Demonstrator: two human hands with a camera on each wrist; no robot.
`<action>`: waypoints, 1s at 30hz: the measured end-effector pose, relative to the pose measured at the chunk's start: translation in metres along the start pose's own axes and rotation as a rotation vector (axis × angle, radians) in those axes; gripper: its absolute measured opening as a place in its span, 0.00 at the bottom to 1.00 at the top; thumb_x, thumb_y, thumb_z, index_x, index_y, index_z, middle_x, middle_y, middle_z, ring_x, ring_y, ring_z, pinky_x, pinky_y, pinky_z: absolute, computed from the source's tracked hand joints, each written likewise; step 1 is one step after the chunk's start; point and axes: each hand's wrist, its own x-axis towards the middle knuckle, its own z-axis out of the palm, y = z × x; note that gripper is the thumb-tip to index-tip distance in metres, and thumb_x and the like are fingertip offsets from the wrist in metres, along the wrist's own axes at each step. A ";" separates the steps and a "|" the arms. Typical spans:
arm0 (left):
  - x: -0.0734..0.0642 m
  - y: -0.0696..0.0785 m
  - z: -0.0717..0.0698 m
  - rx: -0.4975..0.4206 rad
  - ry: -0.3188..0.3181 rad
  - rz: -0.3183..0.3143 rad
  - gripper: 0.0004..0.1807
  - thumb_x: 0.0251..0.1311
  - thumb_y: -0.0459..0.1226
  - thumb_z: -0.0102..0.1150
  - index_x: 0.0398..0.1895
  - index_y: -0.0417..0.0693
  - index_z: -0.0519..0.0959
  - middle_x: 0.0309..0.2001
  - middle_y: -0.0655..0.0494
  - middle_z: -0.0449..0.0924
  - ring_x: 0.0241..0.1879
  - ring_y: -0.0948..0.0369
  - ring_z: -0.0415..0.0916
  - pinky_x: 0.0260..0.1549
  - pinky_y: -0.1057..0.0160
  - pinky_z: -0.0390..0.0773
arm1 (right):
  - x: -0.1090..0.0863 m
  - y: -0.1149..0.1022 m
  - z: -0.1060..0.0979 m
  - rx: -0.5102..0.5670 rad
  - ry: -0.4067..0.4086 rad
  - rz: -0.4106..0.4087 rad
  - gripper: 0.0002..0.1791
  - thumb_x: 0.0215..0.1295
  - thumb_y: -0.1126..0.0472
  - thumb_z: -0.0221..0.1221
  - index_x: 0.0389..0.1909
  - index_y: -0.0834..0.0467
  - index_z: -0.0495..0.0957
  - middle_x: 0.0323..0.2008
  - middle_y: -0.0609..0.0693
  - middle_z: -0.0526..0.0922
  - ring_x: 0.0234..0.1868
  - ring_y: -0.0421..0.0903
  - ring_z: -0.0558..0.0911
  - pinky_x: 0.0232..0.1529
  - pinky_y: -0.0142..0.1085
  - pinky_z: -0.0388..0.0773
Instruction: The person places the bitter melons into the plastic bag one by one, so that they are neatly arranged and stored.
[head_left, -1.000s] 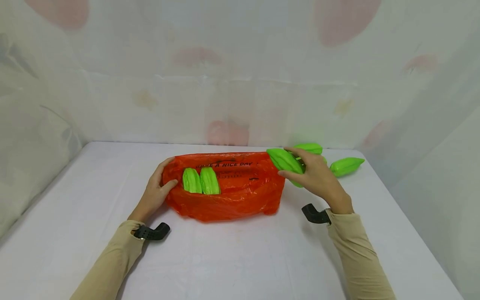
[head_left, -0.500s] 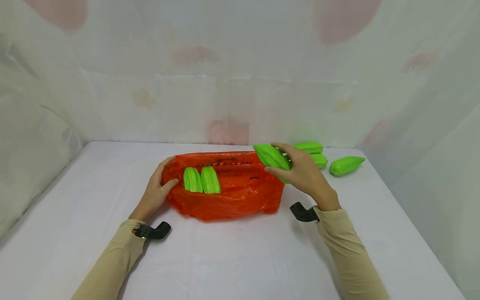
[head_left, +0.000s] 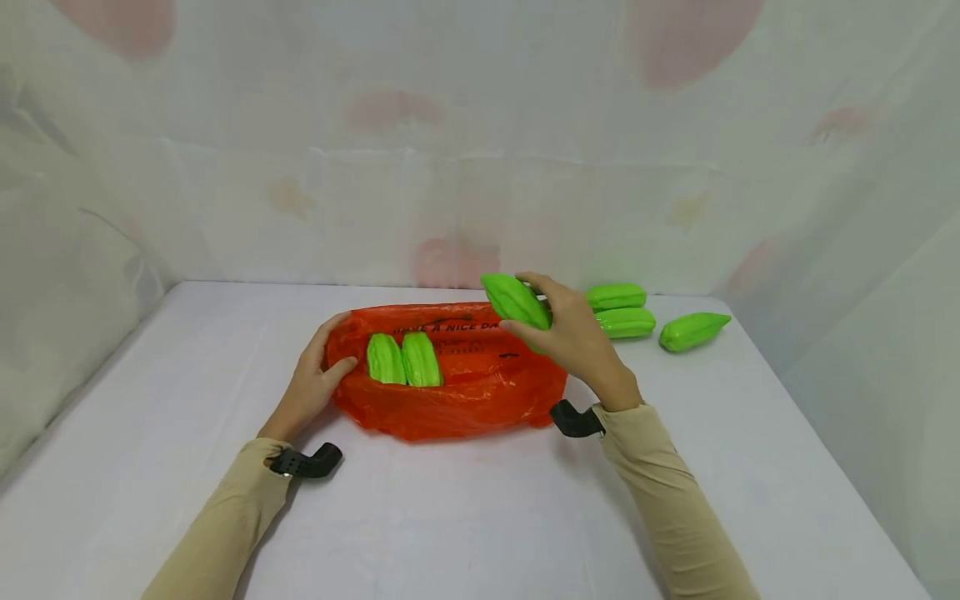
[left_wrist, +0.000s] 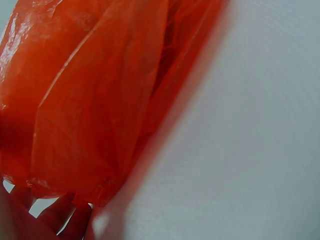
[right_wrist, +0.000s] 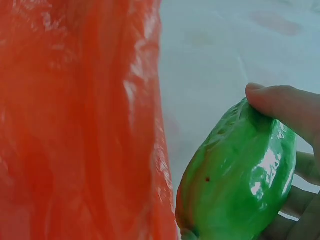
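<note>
A red plastic bag (head_left: pixel 480 408) with black print lies with its mouth gaping on the white table. Two ridged green fruits (head_left: pixel 386 360) stand side by side inside its left half. My left hand (head_left: pixel 309 379) grips the bag's left rim, thumb on the near side; in the left wrist view its fingers (left_wrist: pixel 57 212) are partly hidden by red plastic. Above the bag's right part, my right hand (head_left: pixel 573 333) holds another ridged green fruit (head_left: pixel 516 300) with a pointed end. The right wrist view shows that glossy fruit between thumb and fingers, beside the bag.
Two more green fruits (head_left: pixel 624 323) lie together behind the right hand, and a single green fruit (head_left: pixel 693 332) lies farther right. A white printed sheet (head_left: pixel 480 183) hangs behind the table. Each wrist wears a black camera mount (head_left: pixel 307 462).
My right hand has moved left and slightly up with the green fruit, from the bag's right edge to over its opening. The left hand has stayed on the rim.
</note>
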 end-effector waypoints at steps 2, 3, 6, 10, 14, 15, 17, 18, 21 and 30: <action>0.000 0.000 0.000 0.000 0.000 -0.001 0.36 0.66 0.25 0.50 0.76 0.50 0.57 0.69 0.41 0.66 0.64 0.49 0.64 0.57 0.83 0.61 | 0.002 0.000 0.004 0.004 -0.016 0.017 0.37 0.61 0.50 0.68 0.69 0.54 0.67 0.50 0.55 0.81 0.41 0.50 0.81 0.36 0.39 0.78; 0.000 0.000 0.000 0.001 0.000 -0.001 0.36 0.66 0.25 0.49 0.76 0.50 0.57 0.69 0.41 0.66 0.64 0.49 0.64 0.57 0.83 0.61 | 0.003 0.000 0.006 0.006 -0.026 0.027 0.37 0.61 0.50 0.68 0.69 0.53 0.67 0.51 0.55 0.81 0.42 0.50 0.81 0.36 0.39 0.78; 0.000 0.000 0.000 0.003 0.001 -0.004 0.36 0.65 0.25 0.49 0.76 0.50 0.57 0.69 0.41 0.65 0.65 0.48 0.63 0.58 0.83 0.60 | 0.006 -0.001 0.011 0.003 -0.049 0.041 0.37 0.61 0.48 0.67 0.69 0.53 0.66 0.52 0.55 0.80 0.43 0.51 0.81 0.37 0.39 0.79; 0.000 0.000 0.000 0.002 0.003 -0.006 0.36 0.65 0.25 0.49 0.76 0.49 0.57 0.69 0.41 0.65 0.66 0.48 0.63 0.58 0.83 0.59 | 0.010 -0.004 0.018 0.009 -0.079 0.053 0.38 0.61 0.48 0.67 0.69 0.54 0.65 0.52 0.55 0.80 0.43 0.50 0.80 0.38 0.39 0.80; 0.000 0.000 0.000 0.005 0.005 -0.008 0.36 0.65 0.25 0.49 0.76 0.49 0.57 0.69 0.41 0.65 0.66 0.48 0.63 0.58 0.84 0.59 | 0.011 -0.008 0.025 0.025 -0.122 0.081 0.38 0.61 0.48 0.67 0.68 0.54 0.65 0.49 0.54 0.80 0.42 0.49 0.80 0.37 0.37 0.80; 0.000 0.000 0.000 0.006 0.004 -0.010 0.36 0.65 0.25 0.49 0.76 0.50 0.57 0.69 0.41 0.65 0.66 0.48 0.63 0.58 0.84 0.59 | 0.012 -0.009 0.027 0.024 -0.133 0.089 0.37 0.61 0.47 0.67 0.68 0.54 0.65 0.48 0.53 0.80 0.41 0.48 0.80 0.37 0.36 0.79; 0.000 0.000 0.000 0.006 0.002 -0.011 0.36 0.65 0.25 0.49 0.76 0.50 0.57 0.70 0.41 0.65 0.66 0.48 0.63 0.58 0.84 0.59 | 0.013 -0.010 0.030 0.021 -0.154 0.096 0.37 0.61 0.47 0.67 0.68 0.54 0.65 0.46 0.53 0.81 0.40 0.48 0.79 0.36 0.36 0.79; 0.000 0.000 0.000 0.006 0.002 -0.010 0.36 0.65 0.25 0.49 0.76 0.50 0.57 0.70 0.41 0.65 0.67 0.48 0.63 0.58 0.84 0.59 | 0.013 -0.011 0.032 0.018 -0.163 0.100 0.37 0.61 0.47 0.67 0.68 0.54 0.65 0.46 0.53 0.81 0.40 0.48 0.79 0.36 0.36 0.78; 0.000 0.000 0.000 0.003 0.000 -0.006 0.36 0.65 0.25 0.49 0.76 0.50 0.57 0.70 0.41 0.65 0.67 0.48 0.63 0.58 0.84 0.59 | 0.015 -0.012 0.037 -0.007 -0.184 0.109 0.37 0.61 0.45 0.67 0.67 0.53 0.65 0.48 0.52 0.81 0.41 0.47 0.79 0.39 0.37 0.78; 0.000 0.000 0.000 -0.007 0.000 0.000 0.36 0.65 0.25 0.49 0.76 0.49 0.57 0.69 0.41 0.65 0.66 0.48 0.63 0.58 0.84 0.60 | 0.017 -0.013 0.048 -0.061 -0.264 0.146 0.36 0.61 0.42 0.65 0.66 0.51 0.66 0.49 0.49 0.81 0.45 0.46 0.78 0.46 0.40 0.78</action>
